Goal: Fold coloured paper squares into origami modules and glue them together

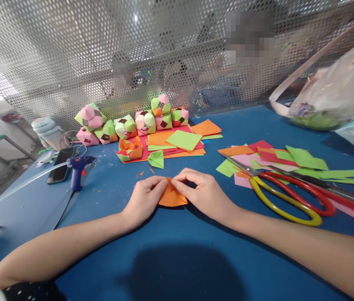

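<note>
An orange piece of folded paper (173, 198) rests on the blue table (108, 267) between my hands. My left hand (147, 196) pinches its upper left side between thumb and fingers. On its upper right side, my right hand (205, 192) has closed its thumb and fingers on the same paper. A small folded green paper (156, 159) lies just beyond my hands. Behind it are stacked square sheets, the top one light green (183, 140), beside an orange and red folded piece (130, 149).
Folded paper balls (126, 126) line the back by a perforated metal screen (85, 50). At the left are a blue glue gun (77, 173), a phone (60, 165) and a bottle (48, 131). Scissors (285, 200), paper scraps (308, 159) and a plastic bag (336, 88) lie right.
</note>
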The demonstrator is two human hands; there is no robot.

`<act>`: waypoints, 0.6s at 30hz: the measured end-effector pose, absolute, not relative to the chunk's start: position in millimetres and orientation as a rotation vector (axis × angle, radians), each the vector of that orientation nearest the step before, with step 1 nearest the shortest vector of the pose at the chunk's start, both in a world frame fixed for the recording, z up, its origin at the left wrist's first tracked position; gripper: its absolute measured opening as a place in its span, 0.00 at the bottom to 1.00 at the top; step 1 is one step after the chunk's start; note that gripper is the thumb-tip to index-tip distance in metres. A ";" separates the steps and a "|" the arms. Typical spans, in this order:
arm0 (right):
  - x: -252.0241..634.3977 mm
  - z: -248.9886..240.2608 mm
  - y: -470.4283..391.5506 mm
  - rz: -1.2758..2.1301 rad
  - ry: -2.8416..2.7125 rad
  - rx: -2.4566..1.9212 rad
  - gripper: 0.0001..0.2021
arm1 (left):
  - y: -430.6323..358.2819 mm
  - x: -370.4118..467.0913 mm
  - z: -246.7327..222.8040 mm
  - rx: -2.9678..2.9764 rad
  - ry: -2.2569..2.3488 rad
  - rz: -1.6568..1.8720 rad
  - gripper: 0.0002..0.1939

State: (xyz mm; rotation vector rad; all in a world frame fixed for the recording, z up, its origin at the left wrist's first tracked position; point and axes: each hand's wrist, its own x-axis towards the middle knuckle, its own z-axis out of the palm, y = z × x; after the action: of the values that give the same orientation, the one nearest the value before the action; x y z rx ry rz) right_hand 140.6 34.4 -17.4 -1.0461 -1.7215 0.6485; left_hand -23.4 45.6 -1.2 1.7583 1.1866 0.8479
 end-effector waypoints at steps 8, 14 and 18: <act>139.9 -16.0 32.9 0.668 -1.718 -1.041 0.08 | 44.0 -21.3 -1.8 1.742 1.208 0.872 0.13; 140.9 -17.0 33.7 0.669 -1.689 -1.030 0.07 | 44.5 -21.0 -3.3 1.698 1.212 0.863 0.13; 141.1 -20.0 35.2 0.699 -1.674 -1.003 0.04 | 44.5 -21.8 -3.3 1.721 1.211 0.849 0.14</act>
State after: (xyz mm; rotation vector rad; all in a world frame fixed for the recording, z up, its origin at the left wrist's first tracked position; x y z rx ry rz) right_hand 141.1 35.2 -20.0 -1.0034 -1.6740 0.6990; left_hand -21.8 44.5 -3.3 1.7206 1.2112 0.8487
